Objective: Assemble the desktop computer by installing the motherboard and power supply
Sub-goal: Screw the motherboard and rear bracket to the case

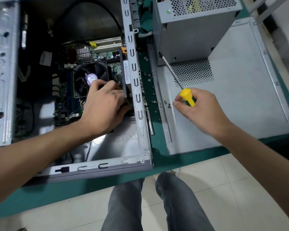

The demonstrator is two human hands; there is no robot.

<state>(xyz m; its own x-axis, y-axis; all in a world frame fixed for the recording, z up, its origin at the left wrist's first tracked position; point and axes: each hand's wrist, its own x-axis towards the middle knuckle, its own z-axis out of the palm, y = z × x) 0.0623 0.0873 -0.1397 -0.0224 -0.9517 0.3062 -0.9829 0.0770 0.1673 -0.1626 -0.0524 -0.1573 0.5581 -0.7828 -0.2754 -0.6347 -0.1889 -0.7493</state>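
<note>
Beside the case wall, loose screws lie just left of the right hand gripping the screwdriver, while the left hand clutches the fan bracket over the motherboard

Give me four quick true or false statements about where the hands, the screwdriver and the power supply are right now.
1. The right hand holds a yellow-and-green screwdriver. True.
2. The left hand rests on the floor. False: it reaches inside the computer case, beside the CPU fan.
3. The power supply is mounted inside the case. False: it stands outside, on the side panel.
4. Loose screws lie near the right hand. True.
</note>
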